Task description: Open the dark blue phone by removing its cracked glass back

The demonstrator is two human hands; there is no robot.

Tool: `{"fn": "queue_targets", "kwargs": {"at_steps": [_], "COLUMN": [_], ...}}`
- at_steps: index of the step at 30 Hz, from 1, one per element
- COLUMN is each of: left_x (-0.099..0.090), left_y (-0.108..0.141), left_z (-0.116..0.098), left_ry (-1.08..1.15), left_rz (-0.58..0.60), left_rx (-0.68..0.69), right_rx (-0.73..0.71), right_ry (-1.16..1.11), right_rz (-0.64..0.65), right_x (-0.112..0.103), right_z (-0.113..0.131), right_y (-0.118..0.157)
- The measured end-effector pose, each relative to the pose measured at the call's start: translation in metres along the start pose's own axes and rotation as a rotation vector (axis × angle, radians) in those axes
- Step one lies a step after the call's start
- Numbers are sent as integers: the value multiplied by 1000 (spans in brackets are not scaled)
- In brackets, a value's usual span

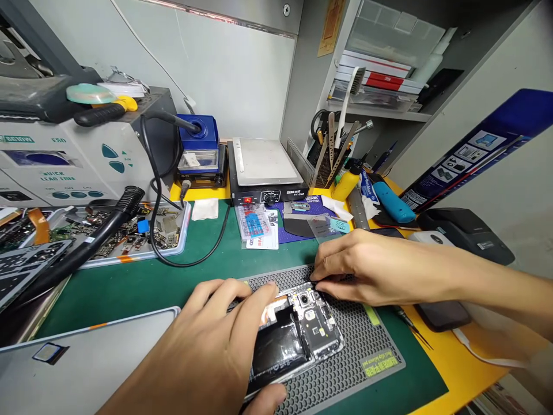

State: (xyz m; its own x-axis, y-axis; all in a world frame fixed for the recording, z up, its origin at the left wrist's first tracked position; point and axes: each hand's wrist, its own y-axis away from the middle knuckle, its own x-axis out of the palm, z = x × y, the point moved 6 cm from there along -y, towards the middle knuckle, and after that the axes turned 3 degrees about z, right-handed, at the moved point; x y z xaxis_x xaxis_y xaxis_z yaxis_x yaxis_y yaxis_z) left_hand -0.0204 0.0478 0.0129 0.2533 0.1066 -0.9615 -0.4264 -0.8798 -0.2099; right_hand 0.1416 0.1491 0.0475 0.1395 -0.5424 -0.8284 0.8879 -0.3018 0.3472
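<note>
Phone (280,349) lies on the gray mat (358,328), the left hand (222,340) gripping it, maybe so it won't slide, the right hand (348,268) at one corner, its grip too hidden to tell.

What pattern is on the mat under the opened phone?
The mat has a grey honeycomb pattern, seen best in the head view, beside the phone.

Phone (298,334) partly hidden, grey machine (86,150) cropped

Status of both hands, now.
Left hand: closed on the opened phone, holding it.
Right hand: fingers curled at the phone's corner; whether holding anything cannot be told.
</note>
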Motion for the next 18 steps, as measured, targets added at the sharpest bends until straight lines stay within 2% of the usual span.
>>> {"fn": "queue_targets", "kwargs": {"at_steps": [8,18], "left_x": [-3,-6], "left_y": [-1,-6], "left_z": [-2,-5], "left_ry": [36,32], "left_rz": [1,22], "left_rx": [-25,-8], "right_rx": [-65,-135], "right_ry": [244,352], "right_rz": [183,253], "right_x": [-5,-5], "right_z": [13,17], "right_y": [-12,-15]}}
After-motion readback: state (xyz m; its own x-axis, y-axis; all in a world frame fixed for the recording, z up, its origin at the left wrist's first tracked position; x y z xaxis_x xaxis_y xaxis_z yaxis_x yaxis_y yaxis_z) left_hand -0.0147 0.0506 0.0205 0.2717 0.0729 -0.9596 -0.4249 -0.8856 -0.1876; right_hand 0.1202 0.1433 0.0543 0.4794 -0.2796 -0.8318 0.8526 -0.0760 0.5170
